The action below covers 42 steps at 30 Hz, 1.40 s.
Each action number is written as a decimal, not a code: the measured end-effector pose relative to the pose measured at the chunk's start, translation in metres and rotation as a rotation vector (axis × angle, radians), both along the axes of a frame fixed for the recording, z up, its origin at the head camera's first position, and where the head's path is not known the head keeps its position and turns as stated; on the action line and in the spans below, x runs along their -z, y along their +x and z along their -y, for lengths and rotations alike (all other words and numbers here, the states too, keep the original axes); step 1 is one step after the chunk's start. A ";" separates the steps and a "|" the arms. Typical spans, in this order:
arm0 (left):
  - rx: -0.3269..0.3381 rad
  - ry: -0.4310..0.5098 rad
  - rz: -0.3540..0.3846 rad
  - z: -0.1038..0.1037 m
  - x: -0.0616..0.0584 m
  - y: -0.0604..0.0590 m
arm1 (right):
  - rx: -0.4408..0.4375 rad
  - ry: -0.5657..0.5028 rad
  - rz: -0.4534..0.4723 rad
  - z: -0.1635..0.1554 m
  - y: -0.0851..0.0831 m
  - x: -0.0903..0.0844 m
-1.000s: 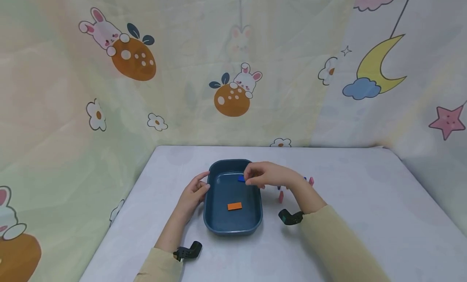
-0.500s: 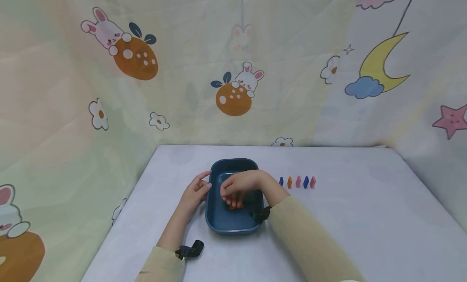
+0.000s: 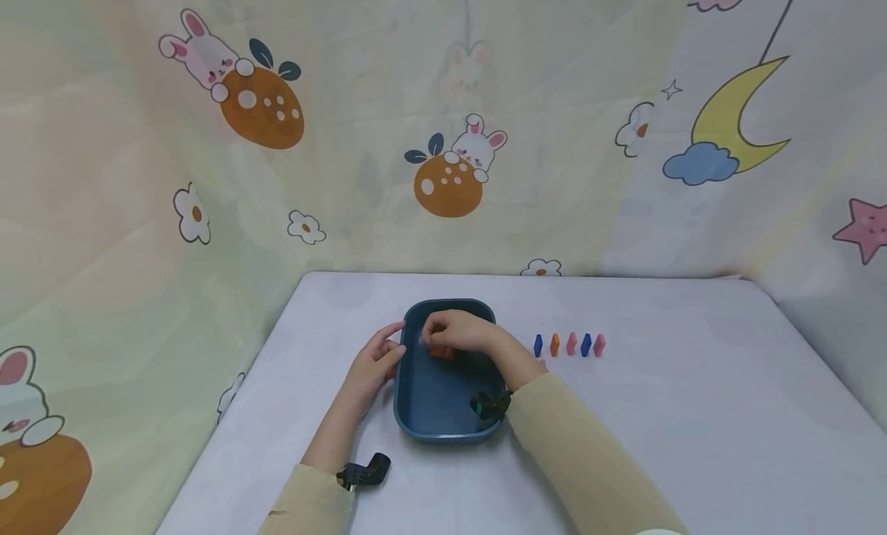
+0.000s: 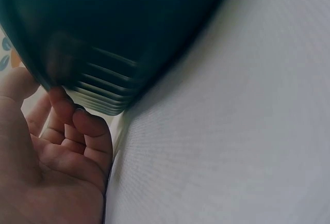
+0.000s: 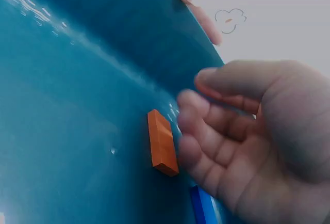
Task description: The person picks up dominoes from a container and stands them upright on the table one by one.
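Note:
My left hand (image 3: 374, 363) is at the left wall of a dark blue tray (image 3: 446, 435), its thumb and index fingertip touching the rim. In the left wrist view its other fingers bend loosely beside the outer wall. Inside the tray, my right hand (image 5: 247, 136) is half curled with thumb and fingers apart, holding nothing. An orange block (image 5: 162, 144) lies on the tray floor right at its fingertips. Just beside that, a blue block (image 5: 204, 206) is partly in view; the right hand hides it in the head view.
Right of the tray, several small blocks stand in a row, among them a blue block (image 3: 537, 346), an orange block (image 3: 554, 344) and a pink block (image 3: 599, 345). Another pink block (image 3: 543, 363) is mostly hidden by the right forearm. Patterned cloth hangs behind the white table (image 3: 693, 412).
My right hand has gone from near the blue block to the orange block, then toward the tray's far end. The orange block has shifted that way too. My left hand has stayed at the rim.

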<state>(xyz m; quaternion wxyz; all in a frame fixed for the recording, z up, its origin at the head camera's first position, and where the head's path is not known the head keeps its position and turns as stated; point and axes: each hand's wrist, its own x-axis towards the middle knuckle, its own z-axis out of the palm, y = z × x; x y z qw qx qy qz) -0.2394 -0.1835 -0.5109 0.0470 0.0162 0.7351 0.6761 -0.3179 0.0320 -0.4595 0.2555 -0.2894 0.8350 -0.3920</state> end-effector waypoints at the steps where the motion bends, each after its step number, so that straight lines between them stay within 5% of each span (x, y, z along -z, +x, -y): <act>1: -0.001 -0.003 0.001 0.000 0.000 0.000 | 0.019 0.016 -0.018 0.000 0.000 0.001; 10: 0.000 -0.007 0.036 0.000 -0.002 -0.001 | 0.087 0.123 -0.095 0.002 0.001 0.004; 22: 0.023 0.003 0.035 -0.004 -0.027 0.012 | 0.074 0.240 -0.198 0.004 0.001 0.005; 32: 0.007 0.010 0.037 -0.001 -0.006 0.002 | 0.067 0.219 -0.186 0.005 0.004 0.001; 42: 0.031 0.013 0.056 -0.003 -0.025 0.011 | 0.076 0.080 -0.165 -0.007 0.003 -0.014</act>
